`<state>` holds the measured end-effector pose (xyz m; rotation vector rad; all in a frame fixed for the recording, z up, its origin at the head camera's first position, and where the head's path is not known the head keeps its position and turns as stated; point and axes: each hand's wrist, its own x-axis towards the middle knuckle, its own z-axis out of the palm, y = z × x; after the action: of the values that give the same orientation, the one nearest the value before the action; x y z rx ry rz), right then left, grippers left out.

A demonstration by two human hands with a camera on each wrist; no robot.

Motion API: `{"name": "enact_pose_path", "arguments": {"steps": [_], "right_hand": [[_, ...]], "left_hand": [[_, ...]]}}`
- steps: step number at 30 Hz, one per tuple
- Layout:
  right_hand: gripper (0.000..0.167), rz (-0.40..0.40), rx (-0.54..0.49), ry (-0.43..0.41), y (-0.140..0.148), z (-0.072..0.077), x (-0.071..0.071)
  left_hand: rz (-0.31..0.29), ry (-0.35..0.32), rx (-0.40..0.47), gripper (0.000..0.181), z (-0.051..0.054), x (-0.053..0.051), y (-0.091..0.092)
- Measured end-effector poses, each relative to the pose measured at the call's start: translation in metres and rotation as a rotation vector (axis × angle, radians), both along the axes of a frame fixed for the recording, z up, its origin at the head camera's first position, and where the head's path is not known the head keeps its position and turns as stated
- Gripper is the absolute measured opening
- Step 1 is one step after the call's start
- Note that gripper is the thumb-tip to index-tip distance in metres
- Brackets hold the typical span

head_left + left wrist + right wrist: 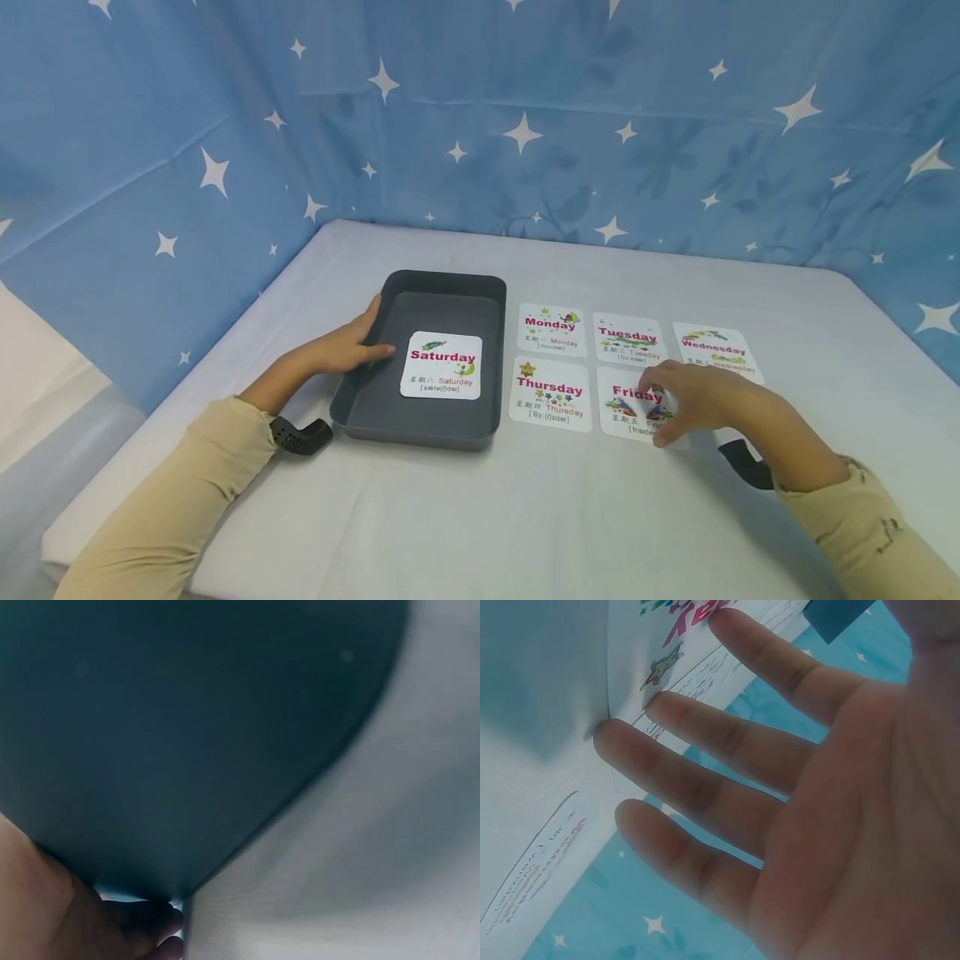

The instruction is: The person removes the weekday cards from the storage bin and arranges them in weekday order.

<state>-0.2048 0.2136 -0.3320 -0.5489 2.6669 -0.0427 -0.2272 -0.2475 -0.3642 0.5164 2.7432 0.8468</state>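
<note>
My left hand (343, 346) grips the left wall of a dark grey tray (420, 429), thumb over the rim and fingers along the outside. In the left wrist view, the tray's dark wall (202, 742) fills most of the picture beside my fingers. Inside the tray lies a Saturday card (441, 367). My right hand (701, 396) is over the right part of a Friday card (624, 404), covering some of its print. Thumb and fingers are spread apart. In the right wrist view the fingers are extended, their tips at the card's edge (630, 697).
Right of the tray lie Monday (551, 331), Tuesday (628, 339) and Wednesday (716, 346) cards, with a Thursday card (550, 396) below Monday. A white cloth (450, 517) covers the table. Blue star-patterned curtains (570, 125) stand behind and at the left.
</note>
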Motion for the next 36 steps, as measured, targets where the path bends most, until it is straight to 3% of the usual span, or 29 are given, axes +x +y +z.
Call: {"name": "enact_pose_path", "arguments": {"steps": [8,15,23,27,32,36], "right_hand": [[0.069,0.008,0.007,0.008,0.001,0.0,-0.002],[0.086,-0.009,-0.012,0.098,0.009,0.009,-0.005],[0.079,-0.018,-0.021,0.056,0.001,0.007,-0.003],[0.076,0.017,-0.059,0.101,-0.019,0.013,-0.005],[0.071,0.165,-0.113,0.204,-0.069,0.029,-0.019],[0.069,0.265,-0.156,0.217,-0.112,0.038,-0.031]], "left_hand": [[-0.001,-0.003,0.007,0.088,0.0,0.001,-0.001],[0.012,-0.014,0.002,0.089,0.0,0.001,-0.001],[0.011,-0.016,0.0,0.09,0.004,0.0,0.001],[0.02,-0.015,-0.018,0.09,0.005,-0.002,-0.001],[0.024,-0.016,0.001,0.09,0.002,-0.004,0.0],[0.031,-0.014,-0.002,0.091,0.0,-0.003,0.001]]}}
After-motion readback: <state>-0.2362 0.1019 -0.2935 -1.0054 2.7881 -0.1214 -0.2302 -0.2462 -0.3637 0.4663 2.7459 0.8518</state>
